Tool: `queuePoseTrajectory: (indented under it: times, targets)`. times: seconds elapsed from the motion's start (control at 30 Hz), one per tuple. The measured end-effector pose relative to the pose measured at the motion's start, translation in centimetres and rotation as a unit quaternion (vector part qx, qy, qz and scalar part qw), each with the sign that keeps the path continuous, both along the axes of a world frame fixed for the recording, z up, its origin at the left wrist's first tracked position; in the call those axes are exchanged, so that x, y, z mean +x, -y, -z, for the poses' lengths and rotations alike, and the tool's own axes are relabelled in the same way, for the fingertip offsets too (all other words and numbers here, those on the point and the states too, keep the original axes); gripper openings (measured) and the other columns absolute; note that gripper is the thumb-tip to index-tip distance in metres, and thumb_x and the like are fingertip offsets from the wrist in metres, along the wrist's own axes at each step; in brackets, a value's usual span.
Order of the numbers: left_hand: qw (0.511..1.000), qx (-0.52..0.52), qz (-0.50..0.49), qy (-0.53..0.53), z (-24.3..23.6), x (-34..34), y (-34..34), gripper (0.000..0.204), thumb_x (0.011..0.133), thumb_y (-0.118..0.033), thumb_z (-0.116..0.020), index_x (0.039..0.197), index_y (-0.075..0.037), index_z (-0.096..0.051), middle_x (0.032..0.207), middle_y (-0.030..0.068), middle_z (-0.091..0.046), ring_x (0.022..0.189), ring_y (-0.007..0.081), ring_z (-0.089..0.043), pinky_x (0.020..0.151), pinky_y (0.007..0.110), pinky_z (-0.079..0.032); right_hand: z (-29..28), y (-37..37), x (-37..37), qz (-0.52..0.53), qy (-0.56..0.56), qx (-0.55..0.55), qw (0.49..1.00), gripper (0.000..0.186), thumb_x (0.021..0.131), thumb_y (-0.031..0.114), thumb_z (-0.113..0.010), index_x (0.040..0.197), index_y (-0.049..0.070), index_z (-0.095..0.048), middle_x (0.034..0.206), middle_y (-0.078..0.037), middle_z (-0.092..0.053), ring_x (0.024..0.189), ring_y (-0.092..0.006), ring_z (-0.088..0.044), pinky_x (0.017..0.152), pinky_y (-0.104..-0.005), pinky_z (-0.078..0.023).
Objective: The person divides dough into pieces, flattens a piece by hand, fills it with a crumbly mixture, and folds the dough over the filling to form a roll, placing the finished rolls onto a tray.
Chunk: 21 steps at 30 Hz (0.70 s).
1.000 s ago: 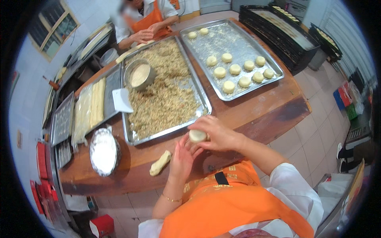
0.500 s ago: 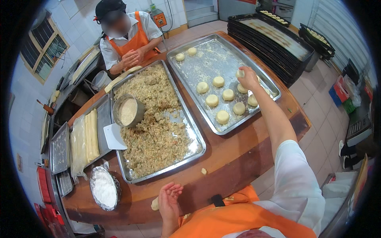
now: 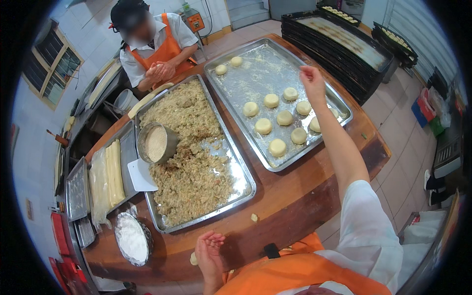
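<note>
My right hand [image 3: 312, 84] is raised over the right side of a floured metal tray [image 3: 235, 114], its fingers loosely bent with nothing seen in them. Just left of it a pale round of dough [image 3: 290, 94] rests among several flattened rounds. At the table's near edge my left hand [image 3: 210, 251] is held palm up, fingers half curled and apart, with no object visible in it. Beside its wrist lies a lump of dough [image 3: 193, 258], partly covered by the hand. A small dough scrap [image 3: 254, 217] sits on the wooden table [image 3: 290, 196].
A tray [image 3: 250, 189] of crumbly filling holds a metal bowl [image 3: 158, 142] and a white scraper [image 3: 142, 176]. To the left are dough strips [image 3: 115, 172] and a bowl of white flour [image 3: 132, 238]. Across the table, a co-worker [image 3: 156, 54] presses both hands together. Black baking trays [image 3: 334, 54] are stacked far right.
My right hand has let go of the dough round, which now sits on the tray, and has lifted away up and slightly right. My left hand has barely moved.
</note>
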<state>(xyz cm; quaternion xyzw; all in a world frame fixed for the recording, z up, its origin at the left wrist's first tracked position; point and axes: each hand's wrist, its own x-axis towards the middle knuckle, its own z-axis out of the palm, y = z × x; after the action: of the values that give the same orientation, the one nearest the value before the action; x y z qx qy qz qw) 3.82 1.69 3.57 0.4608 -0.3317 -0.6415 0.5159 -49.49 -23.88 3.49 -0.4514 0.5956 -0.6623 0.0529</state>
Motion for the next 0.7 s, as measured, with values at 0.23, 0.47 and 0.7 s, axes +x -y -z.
queuePoseTrajectory:
  times: [0.23, 0.47, 0.7]
  targets:
    - [0.985, -0.058, -0.088, 0.137, -0.4, 2.9, -2.0, 0.022, 0.105, -0.015, -0.05, 0.116, 0.002, -0.06, 0.104, 0.0131, -0.068, 0.095, 0.0216, -0.065, 0.086, 0.034, -0.053, -3.0, -8.0, 8.0, -0.131, 0.188, 0.023, 0.973, 0.015, 0.094, 0.01, -0.067, 0.108, 0.004, -0.064, 0.093, 0.001, -0.064, 0.081, -0.0057, -0.056, 0.073, -0.0218, -0.046]
    - [0.687, -0.223, 0.044, 0.69, 1.1, 8.6, -4.1, 0.068, 0.086, -0.024, -0.072, 0.145, -0.002, -0.045, 0.141, 0.0208, -0.048, 0.136, 0.0411, -0.04, 0.113, 0.054, -0.028, -2.1, -21.4, 25.8, -0.354, -0.017, 0.232, 0.906, 0.008, 0.095, 0.005, -0.063, 0.101, 0.002, -0.068, 0.092, 0.0, -0.066, 0.085, -0.0074, -0.061, 0.078, -0.0228, -0.049]
    - [0.763, -0.196, 0.014, 0.616, 3.6, 10.6, -7.4, 0.064, 0.084, -0.01, -0.075, 0.142, -0.003, -0.048, 0.129, 0.0177, -0.052, 0.126, 0.038, -0.047, 0.102, 0.047, -0.041, -0.5, -25.0, 40.0, -0.51, -0.285, 0.192, 0.789, 0.033, 0.086, 0.011, -0.072, 0.116, 0.003, -0.064, 0.114, -0.019, -0.066, 0.108, -0.0366, -0.061, 0.093, -0.0444, -0.049]
